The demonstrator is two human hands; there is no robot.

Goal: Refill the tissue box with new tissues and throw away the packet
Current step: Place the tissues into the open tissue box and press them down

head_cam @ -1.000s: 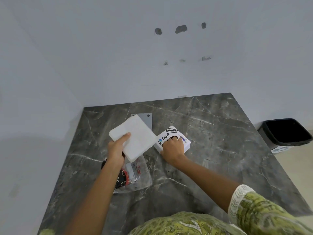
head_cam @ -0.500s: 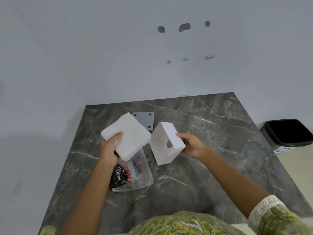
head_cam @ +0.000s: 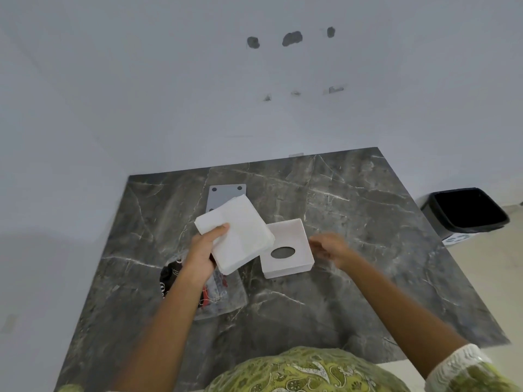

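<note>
My left hand [head_cam: 201,251] grips a thick white stack of tissues [head_cam: 236,232], held tilted above the table. The white tissue box [head_cam: 287,248] lies upside down on the dark marble table [head_cam: 368,236], open side up, its oval hole visible in the bottom face. My right hand [head_cam: 329,247] hovers blurred just right of the box, fingers apart, holding nothing. The empty clear tissue packet [head_cam: 218,292] with black and red print lies flat under my left wrist.
A grey square plate [head_cam: 223,193] with corner holes, likely the box's base, lies behind the tissues. A black bin [head_cam: 467,212] stands on the floor off the table's right edge. White walls close the back and left.
My right hand lifted the box, turned it over, set it on the table open side up and let go. The tissue stack stayed in my left hand.
</note>
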